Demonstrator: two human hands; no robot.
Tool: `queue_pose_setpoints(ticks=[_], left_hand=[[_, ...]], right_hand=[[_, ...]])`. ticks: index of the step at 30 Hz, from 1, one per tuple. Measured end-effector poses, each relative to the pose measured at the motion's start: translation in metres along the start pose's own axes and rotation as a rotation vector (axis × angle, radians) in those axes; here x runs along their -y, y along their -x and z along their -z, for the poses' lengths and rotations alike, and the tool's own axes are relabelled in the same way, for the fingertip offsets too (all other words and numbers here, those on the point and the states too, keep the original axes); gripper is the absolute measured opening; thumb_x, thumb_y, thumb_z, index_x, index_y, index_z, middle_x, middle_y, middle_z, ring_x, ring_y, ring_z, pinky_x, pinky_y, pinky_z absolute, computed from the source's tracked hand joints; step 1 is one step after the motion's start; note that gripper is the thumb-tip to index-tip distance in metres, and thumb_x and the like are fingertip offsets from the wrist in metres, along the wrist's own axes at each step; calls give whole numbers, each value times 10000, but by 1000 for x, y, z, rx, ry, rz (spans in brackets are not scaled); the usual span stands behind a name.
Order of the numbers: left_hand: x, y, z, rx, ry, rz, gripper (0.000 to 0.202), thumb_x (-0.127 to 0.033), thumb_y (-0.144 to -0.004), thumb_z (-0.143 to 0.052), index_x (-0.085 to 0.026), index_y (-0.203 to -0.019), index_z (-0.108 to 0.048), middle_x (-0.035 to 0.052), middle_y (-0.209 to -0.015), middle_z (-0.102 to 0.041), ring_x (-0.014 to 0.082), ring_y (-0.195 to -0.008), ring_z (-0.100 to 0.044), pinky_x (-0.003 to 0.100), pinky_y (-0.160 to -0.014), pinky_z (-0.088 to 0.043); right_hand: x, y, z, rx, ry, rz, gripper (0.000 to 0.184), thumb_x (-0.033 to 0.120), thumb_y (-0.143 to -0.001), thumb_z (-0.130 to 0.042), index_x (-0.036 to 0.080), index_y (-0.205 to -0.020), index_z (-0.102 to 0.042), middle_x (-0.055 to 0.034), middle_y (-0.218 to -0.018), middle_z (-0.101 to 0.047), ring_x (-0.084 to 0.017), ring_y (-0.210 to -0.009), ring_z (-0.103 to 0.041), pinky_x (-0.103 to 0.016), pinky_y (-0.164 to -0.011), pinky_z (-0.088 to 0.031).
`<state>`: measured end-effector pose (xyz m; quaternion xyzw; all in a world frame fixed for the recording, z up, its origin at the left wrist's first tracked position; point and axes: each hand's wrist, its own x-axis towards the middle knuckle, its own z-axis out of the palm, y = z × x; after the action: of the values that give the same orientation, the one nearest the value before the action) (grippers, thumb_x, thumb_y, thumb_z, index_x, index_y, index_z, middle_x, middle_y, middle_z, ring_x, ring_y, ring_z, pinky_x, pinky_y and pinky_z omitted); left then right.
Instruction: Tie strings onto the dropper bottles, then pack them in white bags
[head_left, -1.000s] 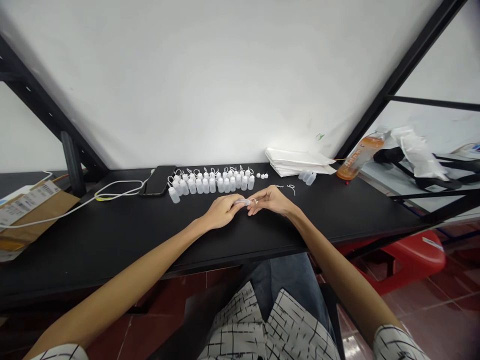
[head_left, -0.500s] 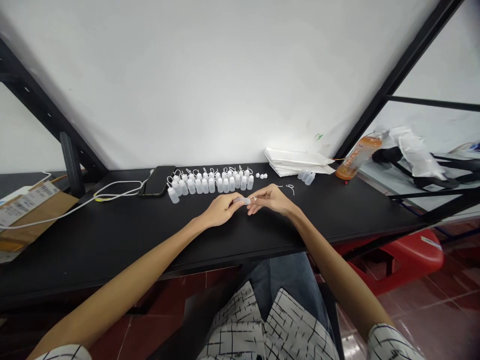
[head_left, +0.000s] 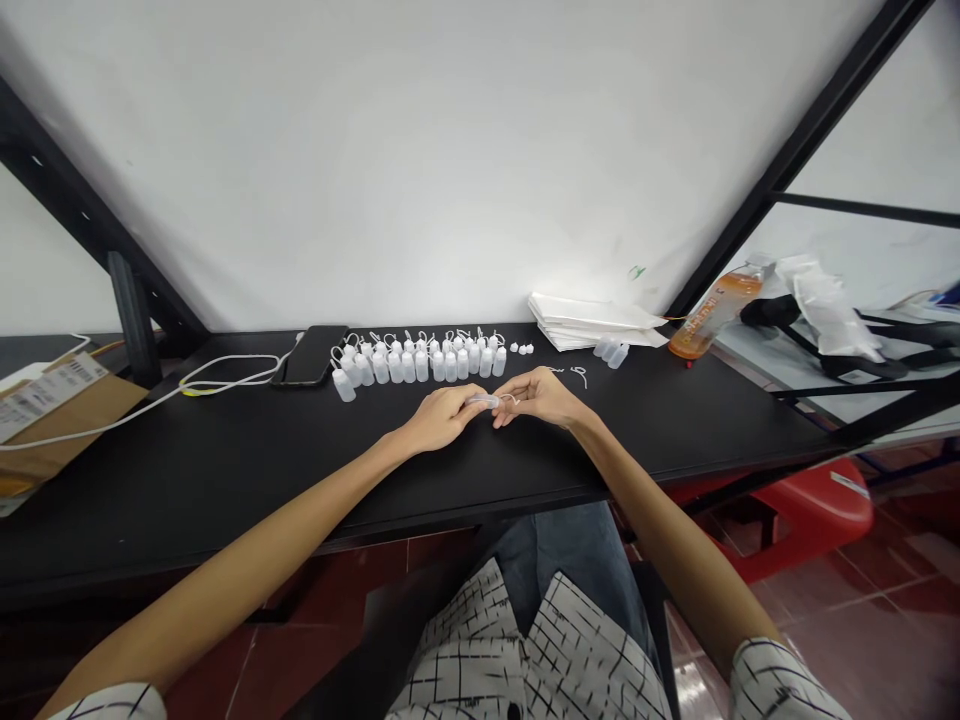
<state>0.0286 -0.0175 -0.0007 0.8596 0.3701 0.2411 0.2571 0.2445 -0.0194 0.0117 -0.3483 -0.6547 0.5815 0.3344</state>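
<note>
Above the front of the black table, my left hand (head_left: 442,417) is closed on a small translucent plastic bottle (head_left: 485,400) that lies on its side and points right. My right hand (head_left: 541,398) pinches the bottle's neck end, where a thin white strap (head_left: 513,398) curls out by the fingers. The cap itself is mostly hidden. Behind my left hand stand rows of like small bottles (head_left: 409,367) with white caps and looped straps. To their right sit a few loose white caps (head_left: 523,349) and thin white straps (head_left: 579,374). Several uncapped bottles (head_left: 613,351) lie farther right.
A stack of white paper or bags (head_left: 592,322) leans by the wall. Right of it stands an orange drink bottle (head_left: 712,312). Leftward are a black phone (head_left: 311,357), a white cable (head_left: 225,382) and a cardboard box (head_left: 71,405). A red stool (head_left: 817,510) is below right.
My hands stay almost in place on the small bottle. The white strap shows more plainly beside my right fingers. The whole view has shifted slightly.
</note>
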Motion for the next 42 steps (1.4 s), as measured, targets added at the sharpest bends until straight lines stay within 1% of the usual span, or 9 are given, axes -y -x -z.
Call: queue_pose_setpoints(ticks=[5, 11, 15, 17, 20, 27, 34, 38, 42], left_hand=[[0, 0, 0, -13, 88, 9, 355, -415, -970, -408, -172, -1022, -661, 10, -755, -624, 137, -651, -507, 256, -650, -367], [-1, 0, -1, -24, 257, 20, 393, -466, -946, -429, -142, -956, -652, -27, -613, -472, 115, -564, -415, 237, -554, -319], [1, -1, -3, -9, 368, 47, 409, -490, -935, -439, -129, -920, -631, -49, -575, -398, 95, -517, -352, 230, -518, -287], [1, -1, -3, -7, 364, 51, 410, -490, -935, -439, -128, -909, -628, -47, -584, -401, 92, -518, -344, 229, -516, -284], [0, -1, -1, -16, 293, 35, 398, -471, -941, -434, -129, -910, -634, -33, -612, -439, 96, -537, -358, 232, -530, -295], [1, -2, 0, -34, 81, -26, 346, -395, -958, -423, -150, -1006, -662, -6, -702, -567, 108, -572, -406, 241, -572, -303], [4, -3, -1, -58, -61, -92, 302, -380, -958, -445, -164, -926, -654, -7, -707, -583, 118, -603, -458, 239, -587, -306], [1, -4, 3, -39, 0, -33, 368, -436, -969, -406, -171, -939, -660, -15, -658, -570, 117, -576, -468, 232, -570, -323], [-1, -5, 5, -59, 167, 50, 462, -497, -969, -367, -150, -805, -623, -24, -557, -512, 113, -529, -473, 238, -574, -361]], right_hand=[[0, 0, -1, -17, -10, 32, 395, 402, -633, -840, 84, -849, -751, -96, -718, -735, -225, -664, -732, -320, -637, -605], [0, 0, -1, -18, -38, 46, 398, 415, -645, -835, 79, -836, -740, -94, -742, -730, -223, -651, -731, -317, -626, -605], [0, 0, -2, -16, -29, 33, 401, 420, -667, -822, 72, -845, -732, -96, -742, -727, -231, -667, -735, -321, -634, -606], [1, 1, -2, -17, -25, 28, 407, 426, -672, -818, 72, -853, -731, -99, -747, -728, -234, -673, -736, -329, -642, -607], [1, 1, -1, -21, -27, 29, 423, 441, -671, -816, 76, -868, -733, -103, -759, -730, -234, -676, -735, -339, -652, -604], [-3, -2, 0, -46, -48, 39, 428, 442, -669, -820, 83, -888, -740, -103, -768, -732, -234, -682, -734, -343, -655, -598], [-3, -3, 0, -66, -50, 19, 433, 457, -666, -820, 80, -860, -733, -103, -754, -729, -231, -673, -732, -337, -648, -595], [0, -3, -2, -92, -49, 14, 430, 466, -677, -810, 85, -858, -728, -100, -745, -725, -232, -675, -732, -341, -660, -597], [1, -5, -6, -110, -34, 42, 426, 494, -738, -754, 89, -864, -722, -92, -745, -718, -205, -627, -721, -328, -642, -597]])
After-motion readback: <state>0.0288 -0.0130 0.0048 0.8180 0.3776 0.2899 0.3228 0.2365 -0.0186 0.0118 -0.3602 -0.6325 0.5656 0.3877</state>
